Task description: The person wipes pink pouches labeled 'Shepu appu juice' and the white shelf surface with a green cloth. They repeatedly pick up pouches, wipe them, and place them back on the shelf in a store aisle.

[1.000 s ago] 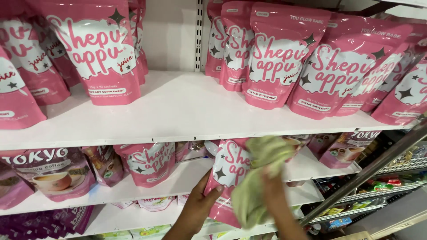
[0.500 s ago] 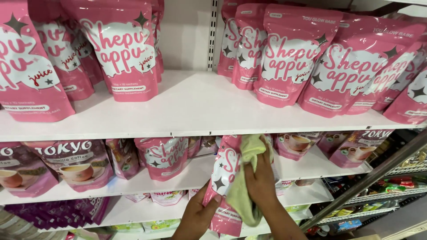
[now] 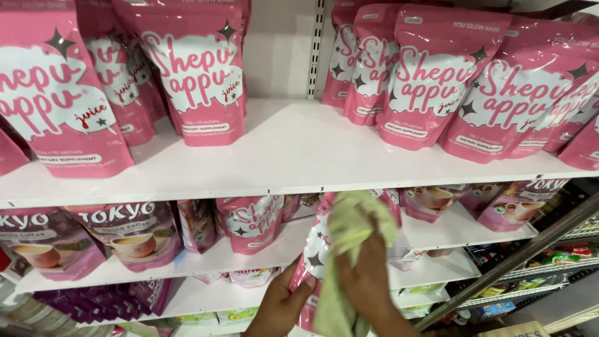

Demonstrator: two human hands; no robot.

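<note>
The left hand (image 3: 281,306) is gripping a pink stand-up pouch (image 3: 314,256) from its left edge, thumb lying across the front and the other fingers curled out of sight behind it; the pouch is being held upright, slightly tilted, in front of the middle shelf (image 3: 249,253), near the bottom centre of the scene. The right hand (image 3: 365,274) is pressing a pale green cloth (image 3: 349,234) against the pouch's face, fingers bent and clenched into the fabric; the cloth is bunching over the pouch's upper right part and hanging down below the hand, hiding most of the print.

Above, the white top shelf (image 3: 293,156) is carrying rows of matching pink pouches; one group (image 3: 187,75) is standing to the left, another group (image 3: 462,81) is leaning together to the right, with a bare stretch of board between them. On the middle shelf, a mauve pouch picturing a coffee cup (image 3: 131,234) is standing to the left, and a smaller pink pouch (image 3: 253,221) is sitting just left of the held one; more cup-printed pouches (image 3: 499,203) are lining the far right. A metal rail (image 3: 518,256) is slanting across the lower right.
</note>
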